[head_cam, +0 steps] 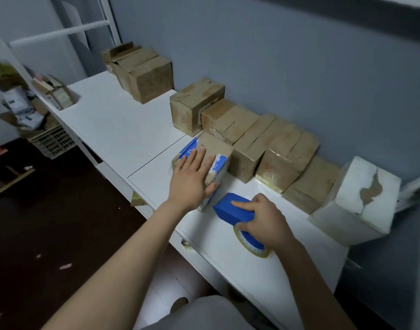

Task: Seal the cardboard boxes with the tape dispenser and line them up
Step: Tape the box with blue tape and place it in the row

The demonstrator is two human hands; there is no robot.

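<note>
Grey-clad lap fills the bottom edge, both forearms reaching fwd over the white table. Left hand lies flat, fingers straight, pressing on top of the blue-printed box. Right hand curls round the blue tape dispenser, which rests on the table just right of that box, its roll nearest the person. Box stands at the front of the row of brown boxes lining the wall, apparently touching it. Step in hand looks like taping this box: best keep flaps pinned w/ left palm, lift dispenser, start tape on near side, pull straight along the seam, fingers clear of the blade
</note>
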